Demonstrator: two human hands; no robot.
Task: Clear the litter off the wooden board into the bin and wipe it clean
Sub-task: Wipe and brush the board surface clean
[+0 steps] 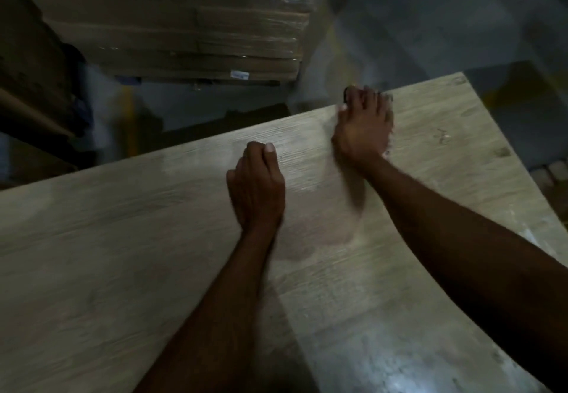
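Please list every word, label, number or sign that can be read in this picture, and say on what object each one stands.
No text can be read.
Small white and blue label on the wrapped stack of cardboard: too blurred to read.
Faint dark marks on the wooden board: not legible as writing.

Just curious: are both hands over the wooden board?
Yes, the left hand and the right hand are both over the wooden board.
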